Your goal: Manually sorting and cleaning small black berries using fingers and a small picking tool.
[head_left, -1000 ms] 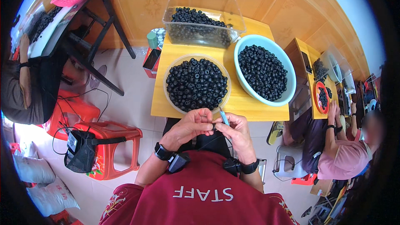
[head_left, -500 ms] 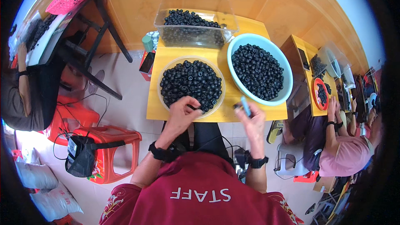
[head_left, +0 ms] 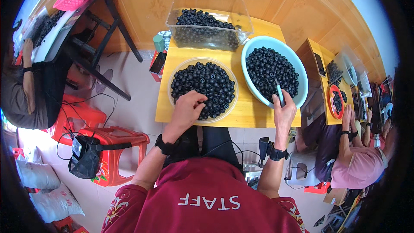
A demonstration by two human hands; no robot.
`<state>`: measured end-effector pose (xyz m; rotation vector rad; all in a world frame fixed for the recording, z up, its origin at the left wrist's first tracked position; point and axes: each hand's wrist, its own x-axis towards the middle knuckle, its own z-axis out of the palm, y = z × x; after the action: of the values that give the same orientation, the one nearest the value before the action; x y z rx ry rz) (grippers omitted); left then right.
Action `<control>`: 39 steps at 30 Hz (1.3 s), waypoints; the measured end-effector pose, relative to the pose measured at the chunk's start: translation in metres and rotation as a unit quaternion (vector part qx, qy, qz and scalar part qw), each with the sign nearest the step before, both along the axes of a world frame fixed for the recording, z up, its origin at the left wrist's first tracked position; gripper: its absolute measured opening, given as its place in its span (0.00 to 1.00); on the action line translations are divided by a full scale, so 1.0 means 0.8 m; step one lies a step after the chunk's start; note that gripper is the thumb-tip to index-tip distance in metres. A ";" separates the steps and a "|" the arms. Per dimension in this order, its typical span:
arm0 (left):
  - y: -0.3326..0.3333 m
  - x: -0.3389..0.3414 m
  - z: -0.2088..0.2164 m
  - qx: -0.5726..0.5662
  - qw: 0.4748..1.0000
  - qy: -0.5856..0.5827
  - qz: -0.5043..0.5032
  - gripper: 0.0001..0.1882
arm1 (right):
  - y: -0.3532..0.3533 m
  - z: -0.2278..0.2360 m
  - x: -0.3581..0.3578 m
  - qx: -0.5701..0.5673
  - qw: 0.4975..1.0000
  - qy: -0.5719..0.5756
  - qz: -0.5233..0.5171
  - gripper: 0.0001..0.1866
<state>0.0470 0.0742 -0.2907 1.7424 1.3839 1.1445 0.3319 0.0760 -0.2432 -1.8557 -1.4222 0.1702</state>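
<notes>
My left hand (head_left: 189, 108) is at the near edge of a round clear tray (head_left: 235, 99) heaped with small black ring-shaped parts (head_left: 202, 86). Its thumb and fingers are pinched together on the pile, and what lies between them is hidden. My right hand (head_left: 283, 113) is over the near rim of a light blue basin (head_left: 304, 75), gripping a slim light blue pen-like tool (head_left: 280, 95) with its tip toward the parts. The basin holds many of the same black parts (head_left: 271, 71).
A clear rectangular bin (head_left: 207, 39) with more black parts stands at the back of the yellow table (head_left: 254, 121). Left of it are a green-capped bottle (head_left: 158, 42) and a phone (head_left: 158, 62). Red stools (head_left: 125, 138) stand at left. Other people sit at tables on both sides.
My right hand has moved right and up with the tool, from the table's front edge to over the basin. My left hand has shifted up slightly onto the pile in the tray.
</notes>
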 end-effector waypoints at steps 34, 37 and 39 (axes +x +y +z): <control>-0.049 0.010 0.025 -0.260 0.744 -0.592 -0.166 0.11 | -0.085 0.000 -0.113 -0.024 0.944 0.218 0.247 0.09; -0.048 0.010 0.023 -0.269 0.728 -0.601 -0.190 0.09 | -0.088 0.006 -0.115 -0.025 0.949 0.182 0.256 0.09; -0.050 0.011 0.023 -0.272 0.730 -0.594 -0.202 0.08 | -0.091 0.013 -0.118 -0.032 0.952 0.156 0.263 0.08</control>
<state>0.0559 0.0344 -0.2726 0.5241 0.3869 1.0766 0.2372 0.0029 -0.2328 -1.3791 -1.6619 0.7470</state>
